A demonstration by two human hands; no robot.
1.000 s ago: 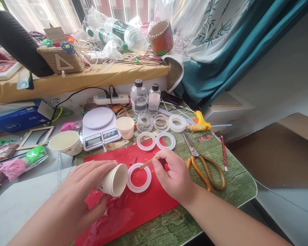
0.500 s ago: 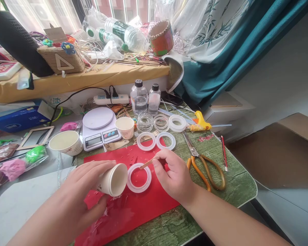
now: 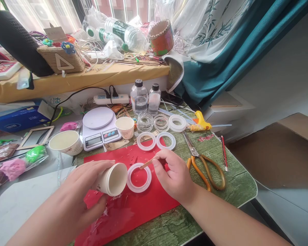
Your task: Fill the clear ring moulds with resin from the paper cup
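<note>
My left hand [image 3: 84, 191] is wrapped round a white paper cup [image 3: 117, 180], tilted so its mouth faces right beside a ring-shaped translucent mold [image 3: 129, 181]. The mold lies flat on a red sheet [image 3: 154, 201]. Between thumb and fingers, my right hand [image 3: 172, 174] pinches a thin wooden stick [image 3: 148, 163], its tip over the mold's upper rim. Two similar ring molds, a left one [image 3: 146, 141] and a right one [image 3: 166, 140], lie just behind. Whether liquid is in the tilted cup I cannot tell.
Large orange-handled scissors [image 3: 193, 153] lie right of my right hand, near a red pencil [image 3: 224, 153] and a yellow glue gun [image 3: 200, 122]. Behind stand a kitchen scale [image 3: 100, 128], two clear bottles [image 3: 139, 97], a small paper cup [image 3: 124, 127] and a wider one [image 3: 66, 142].
The paper cup in my left hand has shifted very slightly. My right hand, the stick and the mold are where they were.
</note>
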